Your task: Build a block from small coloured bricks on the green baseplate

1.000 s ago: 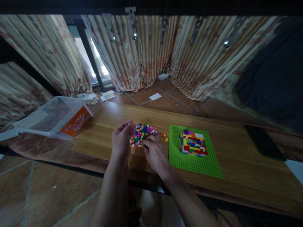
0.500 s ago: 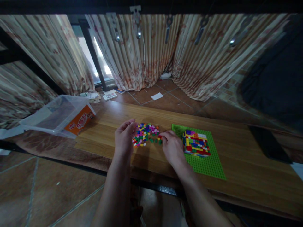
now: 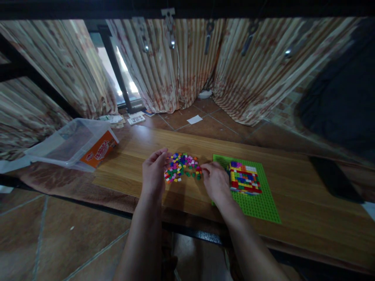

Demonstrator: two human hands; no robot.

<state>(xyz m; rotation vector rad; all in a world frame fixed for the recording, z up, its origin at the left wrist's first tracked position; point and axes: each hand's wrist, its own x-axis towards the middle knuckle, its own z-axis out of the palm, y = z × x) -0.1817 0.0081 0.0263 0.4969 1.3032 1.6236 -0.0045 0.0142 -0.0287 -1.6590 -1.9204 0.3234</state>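
A heap of small coloured bricks [image 3: 181,168] lies on the wooden table [image 3: 293,195]. My left hand [image 3: 153,174] rests at the heap's left edge, fingers curved and a little apart, holding nothing I can see. My right hand [image 3: 216,180] sits at the heap's right edge with fingers curled down onto the bricks; what they pinch is hidden. Just right of that hand a multicoloured brick block [image 3: 245,178] stands on a green baseplate [image 3: 260,205].
A clear plastic tub with an orange label [image 3: 76,143] lies tipped at the table's left end. A dark flat object [image 3: 334,177] lies at the right. Striped curtains [image 3: 181,66] hang behind; papers [image 3: 133,118] lie on the tiled floor.
My right hand has moved from the near side of the heap to its right edge, beside the baseplate. The left hand has barely moved. The camera shifted slightly.
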